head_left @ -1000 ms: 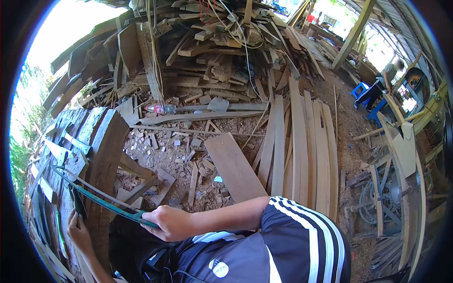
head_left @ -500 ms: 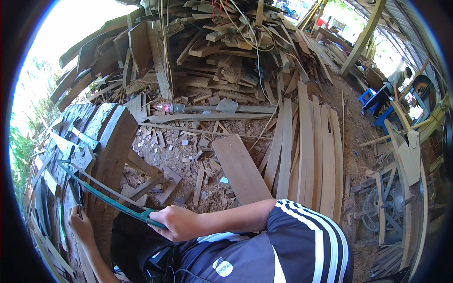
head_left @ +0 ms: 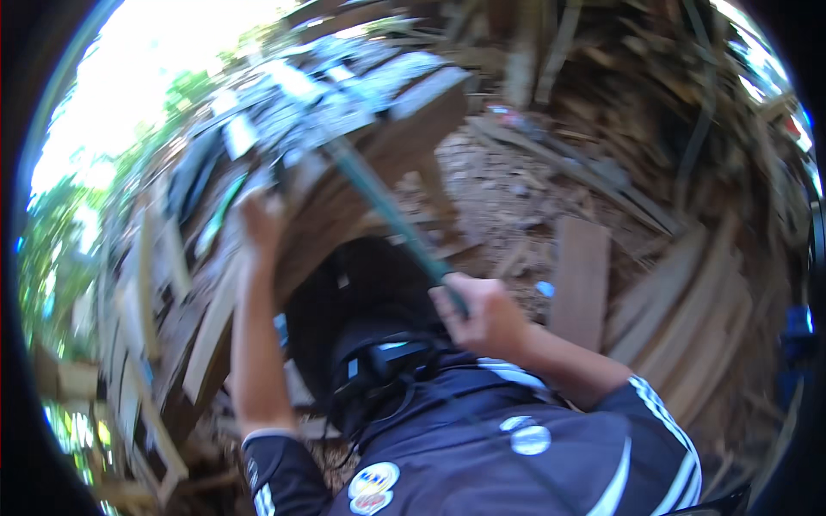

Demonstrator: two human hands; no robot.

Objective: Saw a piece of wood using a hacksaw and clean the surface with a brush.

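Observation:
My right hand (head_left: 482, 311) is closed round the near end of a bow saw with a green frame (head_left: 379, 199). The saw slants away to the far left, its far end over a thick timber bench (head_left: 430, 90); its blade is smeared by motion. My left hand (head_left: 261, 215) is over the bench's near left part, fingers curled at a small dark thing too blurred to name. Beside that hand lies a thin bright green object (head_left: 222, 215). Pale wood pieces and blurred tools, among them a whitish block (head_left: 239, 135), lie on the bench top.
A wide brown board (head_left: 581, 279) lies on the chip-strewn ground (head_left: 490, 185) to the right. Long planks (head_left: 688, 318) are stacked beyond it. A heap of scrap wood (head_left: 628, 95) rises at the back right. Loose slats (head_left: 142, 284) lean at the left, by green plants (head_left: 64, 267).
My view has swung left, so the bench and both hands appear farther right, and the picture is blurred. The bow saw stays in my right hand.

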